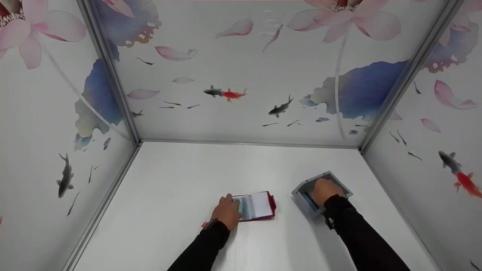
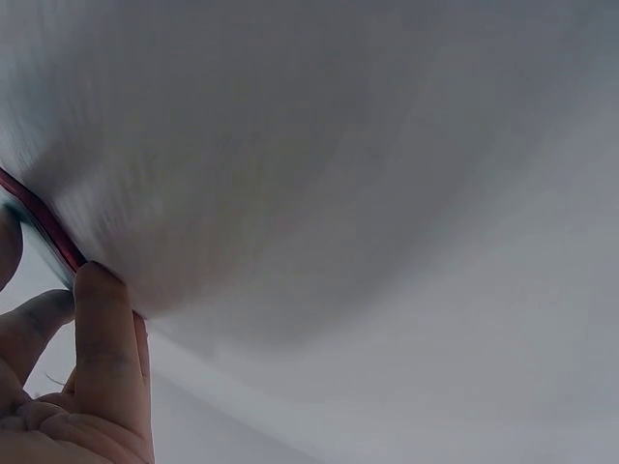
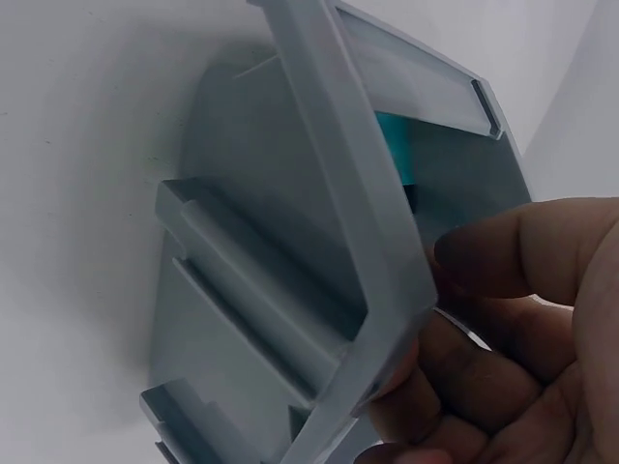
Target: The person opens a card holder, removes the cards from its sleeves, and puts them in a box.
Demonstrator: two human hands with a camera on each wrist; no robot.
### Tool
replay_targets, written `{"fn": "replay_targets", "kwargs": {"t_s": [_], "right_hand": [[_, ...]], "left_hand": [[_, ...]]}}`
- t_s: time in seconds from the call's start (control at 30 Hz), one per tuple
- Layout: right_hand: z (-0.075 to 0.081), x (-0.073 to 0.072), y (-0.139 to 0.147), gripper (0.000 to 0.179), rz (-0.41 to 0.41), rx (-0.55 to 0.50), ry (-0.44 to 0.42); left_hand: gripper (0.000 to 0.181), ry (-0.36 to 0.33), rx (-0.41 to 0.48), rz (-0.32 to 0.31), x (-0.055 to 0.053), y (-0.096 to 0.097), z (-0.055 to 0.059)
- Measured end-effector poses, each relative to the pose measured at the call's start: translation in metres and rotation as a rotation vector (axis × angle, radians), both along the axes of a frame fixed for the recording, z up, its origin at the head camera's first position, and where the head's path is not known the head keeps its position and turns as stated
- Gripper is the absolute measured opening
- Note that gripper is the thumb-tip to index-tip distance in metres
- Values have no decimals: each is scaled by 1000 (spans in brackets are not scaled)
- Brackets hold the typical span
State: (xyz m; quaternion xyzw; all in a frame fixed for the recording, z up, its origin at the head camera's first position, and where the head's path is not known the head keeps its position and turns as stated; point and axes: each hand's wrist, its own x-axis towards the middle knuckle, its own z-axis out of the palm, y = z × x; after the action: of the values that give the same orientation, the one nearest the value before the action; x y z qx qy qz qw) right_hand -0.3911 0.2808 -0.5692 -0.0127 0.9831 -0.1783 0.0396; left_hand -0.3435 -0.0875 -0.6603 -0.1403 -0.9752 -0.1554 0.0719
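Note:
A small red card holder [image 1: 272, 205] with clear sleeves lies spread on the white table. My left hand [image 1: 227, 211] grips its left side. In the left wrist view, fingertips meet the holder's dark red edge [image 2: 48, 224]. To the right stands a grey plastic bin [image 1: 303, 195], its open top facing up. My right hand [image 1: 327, 191] reaches into it, fingers bent. Close up in the right wrist view, the thumb and curled fingers are inside the bin's rim, near a teal item [image 3: 395, 145]. I cannot tell whether the fingers hold anything.
White panels [image 1: 233, 113] printed with lotus flowers and fish enclose the table [image 1: 180, 177] at the back and both sides. Metal strips [image 1: 109, 71] run along the corners. A small red tab [image 1: 204, 224] shows beside the left wrist.

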Motion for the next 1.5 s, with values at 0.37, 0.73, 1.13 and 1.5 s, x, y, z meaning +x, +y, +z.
{"fn": "replay_targets", "kwargs": {"t_s": [0.37, 0.73, 1.13, 1.5], "right_hand": [[10, 6, -20, 52, 24, -34, 115], [5, 16, -62, 19, 30, -47, 165], [-11, 40, -125, 27, 312, -58, 291], [-32, 40, -157, 30, 480, 57, 357]], "left_hand": [[41, -18, 9, -12, 2, -2, 4], [43, -14, 11, -16, -2, -2, 0], [39, -23, 26, -26, 1, -1, 5], [43, -31, 33, -14, -6, 1, -2]]}}
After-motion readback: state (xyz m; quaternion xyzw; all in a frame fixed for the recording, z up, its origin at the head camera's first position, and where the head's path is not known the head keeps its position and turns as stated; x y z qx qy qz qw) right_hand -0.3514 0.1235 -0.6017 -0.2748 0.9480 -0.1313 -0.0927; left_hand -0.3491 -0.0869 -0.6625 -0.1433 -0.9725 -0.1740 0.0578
